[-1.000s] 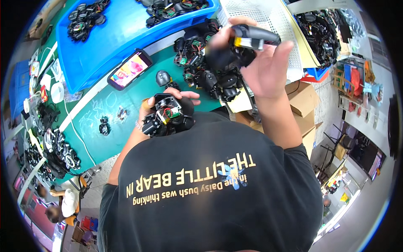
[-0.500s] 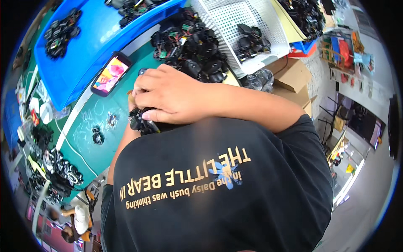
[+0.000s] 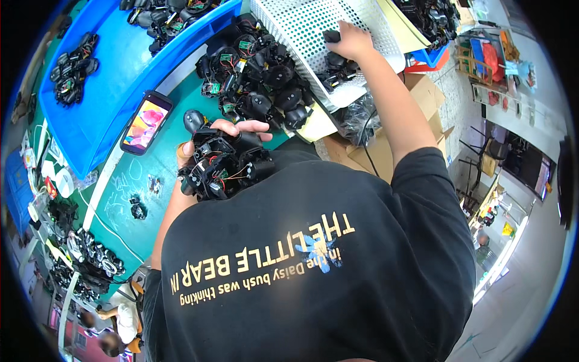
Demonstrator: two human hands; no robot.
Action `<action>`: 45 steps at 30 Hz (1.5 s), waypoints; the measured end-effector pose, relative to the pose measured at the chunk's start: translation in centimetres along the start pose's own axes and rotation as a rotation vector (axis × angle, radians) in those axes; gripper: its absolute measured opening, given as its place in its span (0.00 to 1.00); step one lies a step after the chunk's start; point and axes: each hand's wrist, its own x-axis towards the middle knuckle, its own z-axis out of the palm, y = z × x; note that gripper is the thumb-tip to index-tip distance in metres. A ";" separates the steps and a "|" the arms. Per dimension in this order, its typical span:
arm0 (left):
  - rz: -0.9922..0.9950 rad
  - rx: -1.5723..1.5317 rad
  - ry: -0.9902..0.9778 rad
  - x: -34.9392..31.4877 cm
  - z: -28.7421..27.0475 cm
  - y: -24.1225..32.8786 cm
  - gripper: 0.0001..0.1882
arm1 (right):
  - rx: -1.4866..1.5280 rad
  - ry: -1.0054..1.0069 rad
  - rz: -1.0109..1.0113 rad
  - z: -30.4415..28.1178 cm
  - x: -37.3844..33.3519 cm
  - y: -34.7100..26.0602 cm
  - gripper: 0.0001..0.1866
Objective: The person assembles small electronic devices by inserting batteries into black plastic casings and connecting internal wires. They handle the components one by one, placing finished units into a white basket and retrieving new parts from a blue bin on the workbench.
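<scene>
My left hand point(image 3: 235, 128) is closed around a cluster of black plastic assemblies point(image 3: 220, 163), held against my black shirt. Green circuit boards and thin red wires show inside them; the palm is hidden beneath. Out over the white perforated basket point(image 3: 274, 21), my right hand point(image 3: 354, 42) pinches a small black plastic part point(image 3: 331, 36). More black parts point(image 3: 338, 69) lie in the basket below that hand. A heap of black housings with wires and boards point(image 3: 259, 75) covers the green table point(image 3: 181, 96) just beyond my left hand.
A blue tray point(image 3: 114, 42) holds more black assemblies. Beside it lies a phone point(image 3: 146, 122) with a lit screen. One small black part point(image 3: 137, 207) rests on the table at the left. Below the basket stand a cardboard box point(image 3: 422, 96) and a black plastic bag point(image 3: 357, 117). People sit at lower left.
My right hand has left my left hand and reached out to the basket, now with a small black part in its fingers. The held cluster is now uncovered.
</scene>
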 end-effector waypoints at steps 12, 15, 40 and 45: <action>0.013 0.094 0.140 -1.5 0.5 1.5 0.31 | 1.467 -0.062 0.124 -1.0 0.1 0.1 0.24; 0.018 0.096 0.129 -1.8 0.6 1.7 0.33 | 1.876 -0.205 -0.156 -2.2 0.1 -2.5 0.15; 0.085 0.043 0.096 -3.8 0.0 2.0 0.30 | 2.400 -0.730 -0.198 -12.0 -2.8 -12.1 0.05; 0.073 0.034 0.125 -4.0 -0.1 2.0 0.30 | 1.802 -0.301 -0.180 -11.6 -3.3 -12.5 0.07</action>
